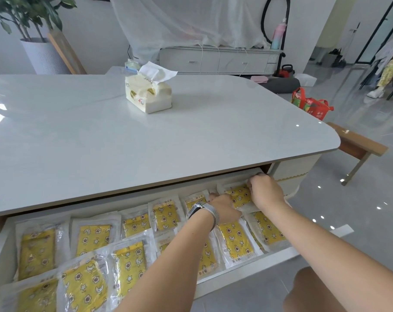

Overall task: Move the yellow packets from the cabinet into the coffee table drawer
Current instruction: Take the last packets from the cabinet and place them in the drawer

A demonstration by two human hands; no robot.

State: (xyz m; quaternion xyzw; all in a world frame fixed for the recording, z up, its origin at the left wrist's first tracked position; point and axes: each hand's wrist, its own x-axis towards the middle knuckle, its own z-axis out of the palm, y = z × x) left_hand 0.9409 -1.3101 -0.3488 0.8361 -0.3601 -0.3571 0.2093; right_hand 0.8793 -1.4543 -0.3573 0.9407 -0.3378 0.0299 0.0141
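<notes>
The coffee table drawer [247, 270] stands pulled open below the white tabletop [146, 140]. Several yellow packets [87, 237] with star and flower print in clear wrappers lie in rows inside it. At the drawer's far right corner, one yellow packet [239, 195] lies tilted on top of the others. My left hand [224, 208], with a watch on the wrist, grips its near left edge. My right hand [266, 191] pinches its far right corner by the drawer's back wall. Parts of that packet are hidden under both hands.
A tissue pack [148, 92] stands on the tabletop. A low white cabinet [215, 60] sits against the far wall, a potted plant [37, 41] at back left. A red bag [310, 104] and a wooden bench [357, 147] are on the floor to the right. My knee [315, 291] shows at the bottom right.
</notes>
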